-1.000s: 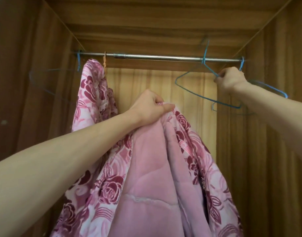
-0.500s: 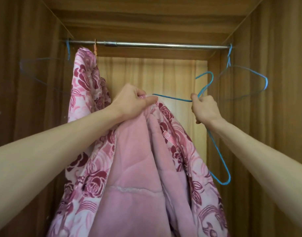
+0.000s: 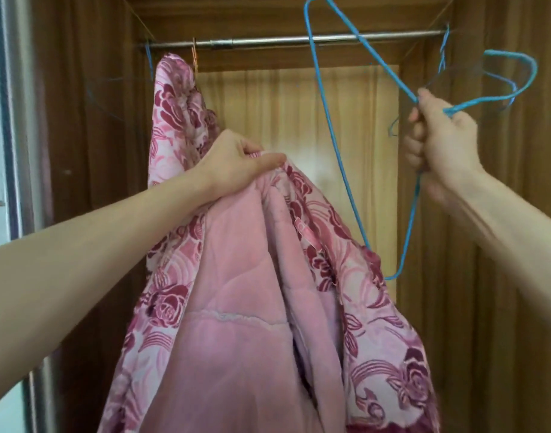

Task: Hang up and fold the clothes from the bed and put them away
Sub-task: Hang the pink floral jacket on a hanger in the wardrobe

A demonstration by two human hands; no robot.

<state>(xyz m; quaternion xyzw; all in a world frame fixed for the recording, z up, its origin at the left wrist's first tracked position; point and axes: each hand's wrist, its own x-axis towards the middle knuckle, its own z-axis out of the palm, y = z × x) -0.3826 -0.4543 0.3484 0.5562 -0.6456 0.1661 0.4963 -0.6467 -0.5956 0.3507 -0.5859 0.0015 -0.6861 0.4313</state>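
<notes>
I stand at an open wooden wardrobe. My left hand (image 3: 236, 165) grips the collar of a pink quilted jacket (image 3: 252, 323) with a dark red rose pattern, holding it up at chest height. My right hand (image 3: 439, 142) grips a blue wire hanger (image 3: 333, 145) at its neck, off the rail. The hanger is tilted, its hook pointing right and its triangle reaching left and down beside the jacket. A second rose-patterned garment (image 3: 177, 114) hangs from the metal rail (image 3: 299, 42) at the left.
Another blue wire hanger (image 3: 444, 54) hangs at the rail's right end, and a further one (image 3: 147, 62) at the left end. An orange hook (image 3: 194, 56) holds the hung garment. Wardrobe walls close in on both sides; a door edge (image 3: 12, 151) stands at far left.
My right hand has taken the blue hanger off the rail and turned it up and toward me. The view has pulled back from the wardrobe. My left hand keeps its hold on the jacket.
</notes>
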